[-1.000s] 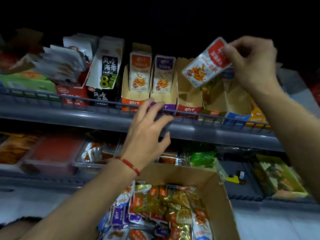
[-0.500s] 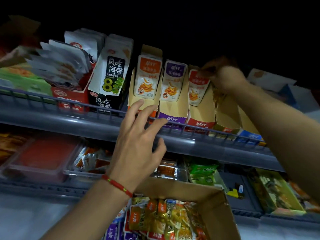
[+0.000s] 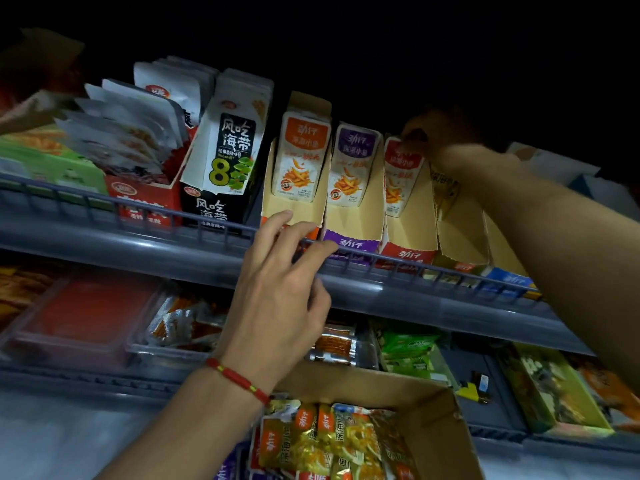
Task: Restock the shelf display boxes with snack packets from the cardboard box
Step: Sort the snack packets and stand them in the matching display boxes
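Red snack packet (image 3: 398, 178): stands upright in the red display box (image 3: 408, 237), its top edge pinched by the right hand.
Right hand (image 3: 446, 147): reaches in from the right, fingers curled on the packet's top; partly lost in shadow.
Left hand (image 3: 277, 282): fingers loosely spread, holding nothing, fingertips resting at the wire shelf rail (image 3: 138, 209) in front of the orange display box (image 3: 294, 188).
Red display box: on the upper shelf behind the rail; just left of it the purple display box (image 3: 353, 233) with one purple packet (image 3: 353, 164), then the orange box with one orange packet (image 3: 300, 157).
Right of the red box: a yellow display box (image 3: 460, 237) and a blue one (image 3: 509, 277), partly hidden by the right forearm.
Further left: a black seaweed snack box (image 3: 225, 161).
Cardboard box (image 3: 446, 420): below the red box, near the bottom edge, open, filled with mixed packets (image 3: 332, 441).
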`<action>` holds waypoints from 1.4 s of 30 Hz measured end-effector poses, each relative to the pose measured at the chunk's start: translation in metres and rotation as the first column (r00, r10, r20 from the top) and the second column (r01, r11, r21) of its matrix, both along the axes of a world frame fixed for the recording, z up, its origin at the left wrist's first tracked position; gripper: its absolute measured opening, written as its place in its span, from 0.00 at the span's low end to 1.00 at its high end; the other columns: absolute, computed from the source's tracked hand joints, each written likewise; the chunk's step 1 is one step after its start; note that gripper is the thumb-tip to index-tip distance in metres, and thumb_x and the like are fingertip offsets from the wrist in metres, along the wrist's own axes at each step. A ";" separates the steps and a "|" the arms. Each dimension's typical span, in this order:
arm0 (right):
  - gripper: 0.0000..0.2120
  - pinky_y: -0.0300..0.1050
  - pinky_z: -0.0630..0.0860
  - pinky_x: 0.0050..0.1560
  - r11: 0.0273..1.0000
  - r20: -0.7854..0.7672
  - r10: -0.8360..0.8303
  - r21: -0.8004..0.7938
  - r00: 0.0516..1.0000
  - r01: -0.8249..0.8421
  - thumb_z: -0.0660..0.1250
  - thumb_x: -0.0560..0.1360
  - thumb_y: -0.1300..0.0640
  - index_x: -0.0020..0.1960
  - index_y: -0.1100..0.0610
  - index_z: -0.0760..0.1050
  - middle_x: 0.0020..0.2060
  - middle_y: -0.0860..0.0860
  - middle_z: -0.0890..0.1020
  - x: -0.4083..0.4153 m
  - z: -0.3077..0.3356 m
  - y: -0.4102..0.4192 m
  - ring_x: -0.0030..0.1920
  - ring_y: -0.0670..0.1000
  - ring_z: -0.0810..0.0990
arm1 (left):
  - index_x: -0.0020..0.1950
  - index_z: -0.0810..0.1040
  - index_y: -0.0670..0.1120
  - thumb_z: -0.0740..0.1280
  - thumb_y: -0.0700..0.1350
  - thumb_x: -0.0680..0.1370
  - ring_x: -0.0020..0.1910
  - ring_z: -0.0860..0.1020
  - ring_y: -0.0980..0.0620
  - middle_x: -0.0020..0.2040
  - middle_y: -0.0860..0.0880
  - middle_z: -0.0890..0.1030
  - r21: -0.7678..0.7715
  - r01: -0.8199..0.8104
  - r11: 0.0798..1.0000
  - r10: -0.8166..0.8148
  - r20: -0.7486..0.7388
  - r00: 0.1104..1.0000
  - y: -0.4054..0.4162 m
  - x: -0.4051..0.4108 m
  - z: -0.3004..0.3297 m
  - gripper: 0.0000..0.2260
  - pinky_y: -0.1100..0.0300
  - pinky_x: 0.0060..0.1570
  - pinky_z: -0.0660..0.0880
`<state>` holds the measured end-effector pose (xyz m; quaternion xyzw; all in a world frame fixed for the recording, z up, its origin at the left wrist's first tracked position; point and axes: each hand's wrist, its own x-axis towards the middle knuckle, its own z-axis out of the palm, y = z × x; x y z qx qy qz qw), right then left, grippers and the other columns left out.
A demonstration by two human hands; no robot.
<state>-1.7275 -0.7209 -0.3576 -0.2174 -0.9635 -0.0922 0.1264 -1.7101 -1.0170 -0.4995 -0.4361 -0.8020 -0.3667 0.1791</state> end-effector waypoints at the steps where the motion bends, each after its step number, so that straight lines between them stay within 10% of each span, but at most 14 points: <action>1: 0.13 0.60 0.74 0.65 1.000 -0.005 -0.005 0.026 1.000 0.006 0.64 0.82 0.54 0.64 0.57 0.76 0.62 0.58 0.79 0.000 -0.001 0.001 0.63 0.62 0.77 | 0.65 0.79 0.47 0.68 0.41 0.75 0.75 0.63 0.44 0.67 0.46 0.75 0.007 0.002 1.000 -0.002 0.003 1.000 0.000 0.000 0.000 0.19 0.43 0.73 0.67; 12: 0.14 0.50 0.76 0.52 0.944 -0.341 0.305 0.234 0.889 -0.234 0.62 0.84 0.49 0.61 0.57 0.78 0.53 0.58 0.82 0.092 -0.029 -0.029 0.53 0.56 0.81 | 0.60 0.81 0.42 0.68 0.33 0.74 0.60 0.74 0.47 0.62 0.45 0.76 0.037 0.067 0.997 -0.064 -0.071 0.995 -0.022 0.004 -0.012 0.15 0.55 0.61 0.74; 18: 0.11 0.47 0.80 0.42 0.858 -0.171 0.490 -0.078 0.855 -0.508 0.61 0.82 0.50 0.55 0.54 0.79 0.45 0.49 0.83 0.189 -0.113 -0.103 0.42 0.49 0.82 | 0.47 0.79 0.49 0.65 0.36 0.74 0.43 0.76 0.54 0.49 0.53 0.76 -0.244 0.252 0.937 -0.225 0.134 0.965 -0.042 0.020 -0.056 0.09 0.54 0.45 0.77; 22: 0.14 0.47 0.81 0.44 0.857 0.262 0.495 -0.307 0.828 -0.414 0.54 0.82 0.44 0.59 0.47 0.74 0.45 0.46 0.81 0.219 -0.183 -0.120 0.41 0.46 0.81 | 0.61 0.80 0.54 0.66 0.43 0.78 0.55 0.76 0.52 0.55 0.54 0.78 -0.695 0.413 0.588 -0.157 0.402 0.902 -0.045 0.030 -0.103 0.13 0.60 0.54 0.73; 26: 0.13 0.48 0.81 0.46 0.830 0.322 0.482 -0.467 0.815 -0.306 0.60 0.84 0.46 0.65 0.45 0.74 0.42 0.46 0.83 0.235 -0.219 -0.118 0.39 0.43 0.81 | 0.70 0.75 0.49 0.69 0.50 0.79 0.68 0.71 0.46 0.69 0.46 0.74 -0.841 0.455 0.293 -0.056 0.459 0.886 -0.038 0.043 -0.146 0.20 0.59 0.64 0.70; 38: 0.10 0.38 0.79 0.46 0.766 0.258 0.445 -0.607 0.858 -0.215 0.64 0.82 0.49 0.62 0.47 0.78 0.46 0.42 0.83 0.226 -0.225 -0.104 0.44 0.39 0.81 | 0.61 0.80 0.52 0.71 0.50 0.75 0.57 0.79 0.43 0.56 0.46 0.82 -0.895 0.302 0.327 -0.140 0.270 0.953 -0.024 0.052 -0.169 0.15 0.53 0.52 0.78; 42: 0.09 0.45 0.81 0.54 0.685 0.230 0.461 -0.707 0.857 -0.178 0.66 0.82 0.50 0.61 0.47 0.79 0.49 0.42 0.83 0.223 -0.231 -0.103 0.48 0.40 0.82 | 0.55 0.83 0.54 0.65 0.45 0.78 0.51 0.81 0.47 0.50 0.50 0.84 -0.838 0.209 0.503 -0.164 0.145 0.976 -0.024 0.059 -0.139 0.10 0.51 0.50 0.79</action>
